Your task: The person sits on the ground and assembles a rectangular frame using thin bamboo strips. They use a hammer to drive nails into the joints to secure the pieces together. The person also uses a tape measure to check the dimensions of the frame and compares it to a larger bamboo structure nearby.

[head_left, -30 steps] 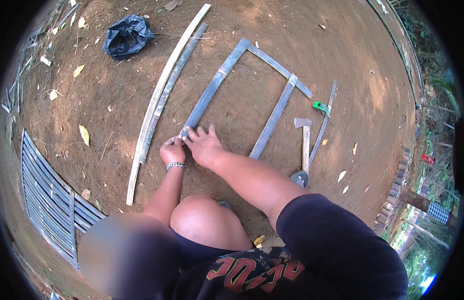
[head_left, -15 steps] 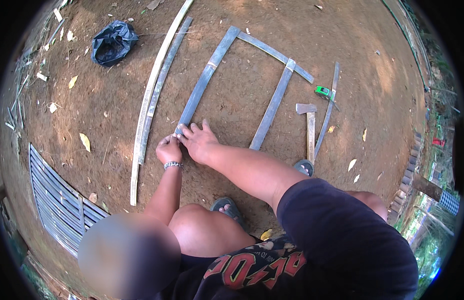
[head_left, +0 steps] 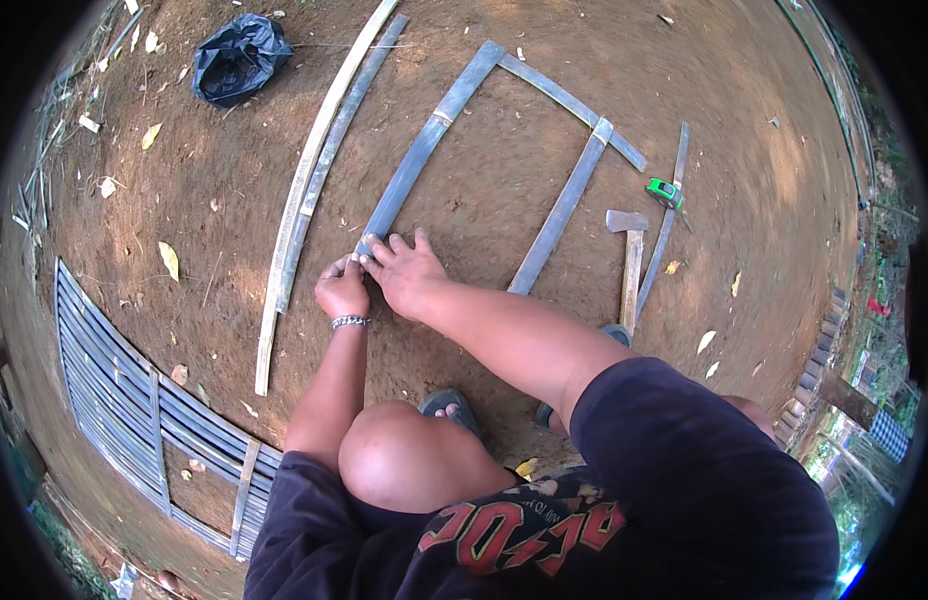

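Note:
A dark bamboo slat [head_left: 416, 165] lies on the dirt, its far end meeting a crosswise slat [head_left: 559, 92]. Another slat [head_left: 564, 215] runs back from that crosspiece, roughly alongside the first. At the near end of the first slat, my left hand [head_left: 342, 290] is closed, thumb and fingertips pinched together; what they hold is too small to make out. My right hand [head_left: 409, 275] rests with fingers spread over the same end, its thumb beside the left fingertips. The fingers partly cover the slat's near end.
Two long strips, one pale [head_left: 302, 190] and one dark [head_left: 329, 150], lie left of the slats. A hatchet [head_left: 631, 260], a green tape measure [head_left: 664, 192] and a thin slat [head_left: 666, 240] lie right. A black plastic bag [head_left: 241, 60] sits far left, a slatted panel [head_left: 134, 395] near left.
The view has shifted slightly, and more of the slatted panel shows at lower left. Both hands stay at the slat's near end. My right foot has shifted left.

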A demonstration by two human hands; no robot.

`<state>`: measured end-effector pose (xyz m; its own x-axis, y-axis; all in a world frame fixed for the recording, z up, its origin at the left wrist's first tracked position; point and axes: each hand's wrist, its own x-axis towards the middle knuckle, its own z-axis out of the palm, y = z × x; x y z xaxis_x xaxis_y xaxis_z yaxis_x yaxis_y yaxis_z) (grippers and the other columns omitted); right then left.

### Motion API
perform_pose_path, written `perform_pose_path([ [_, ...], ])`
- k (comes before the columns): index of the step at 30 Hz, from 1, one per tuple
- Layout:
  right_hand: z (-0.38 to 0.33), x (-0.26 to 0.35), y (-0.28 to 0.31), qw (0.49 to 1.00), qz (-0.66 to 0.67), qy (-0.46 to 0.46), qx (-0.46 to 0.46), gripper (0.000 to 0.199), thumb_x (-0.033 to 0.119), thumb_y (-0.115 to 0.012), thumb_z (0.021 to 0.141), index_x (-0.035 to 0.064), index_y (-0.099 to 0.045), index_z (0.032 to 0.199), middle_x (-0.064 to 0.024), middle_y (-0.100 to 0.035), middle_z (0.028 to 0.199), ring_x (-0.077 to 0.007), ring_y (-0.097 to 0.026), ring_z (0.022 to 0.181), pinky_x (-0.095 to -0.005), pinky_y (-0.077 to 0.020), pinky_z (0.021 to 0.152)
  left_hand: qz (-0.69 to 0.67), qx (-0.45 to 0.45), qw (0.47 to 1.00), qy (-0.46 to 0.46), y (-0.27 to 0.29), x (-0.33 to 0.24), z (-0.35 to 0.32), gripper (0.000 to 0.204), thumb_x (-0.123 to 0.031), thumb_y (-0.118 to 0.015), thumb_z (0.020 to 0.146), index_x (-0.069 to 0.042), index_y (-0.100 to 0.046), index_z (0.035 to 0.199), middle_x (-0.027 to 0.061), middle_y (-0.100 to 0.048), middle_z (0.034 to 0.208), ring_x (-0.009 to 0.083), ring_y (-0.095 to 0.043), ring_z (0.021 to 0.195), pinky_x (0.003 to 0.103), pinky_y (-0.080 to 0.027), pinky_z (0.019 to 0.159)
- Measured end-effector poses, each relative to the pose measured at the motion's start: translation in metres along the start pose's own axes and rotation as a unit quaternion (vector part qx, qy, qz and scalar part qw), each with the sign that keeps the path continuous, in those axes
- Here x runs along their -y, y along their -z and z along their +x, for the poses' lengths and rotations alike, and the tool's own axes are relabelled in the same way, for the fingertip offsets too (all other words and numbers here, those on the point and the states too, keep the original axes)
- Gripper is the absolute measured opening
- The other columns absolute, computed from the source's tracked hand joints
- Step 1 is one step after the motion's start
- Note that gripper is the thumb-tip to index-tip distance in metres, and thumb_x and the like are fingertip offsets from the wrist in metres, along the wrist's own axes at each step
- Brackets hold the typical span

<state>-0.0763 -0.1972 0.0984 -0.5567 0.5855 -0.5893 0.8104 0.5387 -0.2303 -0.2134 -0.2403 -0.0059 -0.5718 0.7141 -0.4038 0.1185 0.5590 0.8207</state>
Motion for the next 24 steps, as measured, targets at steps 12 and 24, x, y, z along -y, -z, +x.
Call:
perform_pose_path([
  [12, 0.001, -0.006, 0.017, 0.997, -0.038, 0.004, 0.062, 0.068, 0.016, -0.052, 0.100, 0.0246, -0.029, 0.163, -0.0048, -0.023, 0.171, -0.0313, -0.032, 0.150, -0.0610, -0.0214, 0.121, 0.083, 0.035, 0.993, 0.077, 0.011, -0.025, -0.007, 0.023, -0.022, -0.078, 0.091, -0.001, -0.073, 0.083, 0.0059, -0.071, 0.066, 0.0113, -0.065, 0.056, 0.029, -0.051, 0.057],
  [24, 0.014, -0.051, 0.030, 0.993, 0.114, 0.003, 0.003, 0.067, 0.009, -0.054, 0.094, 0.0234, -0.040, 0.158, 0.0052, -0.042, 0.161, -0.0202, -0.039, 0.146, -0.0530, -0.0260, 0.120, 0.125, 0.027, 0.989, 0.073, 0.008, -0.024, -0.006, 0.026, -0.026, -0.075, 0.092, -0.003, -0.073, 0.080, 0.0052, -0.072, 0.068, 0.0120, -0.067, 0.059, 0.031, -0.053, 0.062],
])
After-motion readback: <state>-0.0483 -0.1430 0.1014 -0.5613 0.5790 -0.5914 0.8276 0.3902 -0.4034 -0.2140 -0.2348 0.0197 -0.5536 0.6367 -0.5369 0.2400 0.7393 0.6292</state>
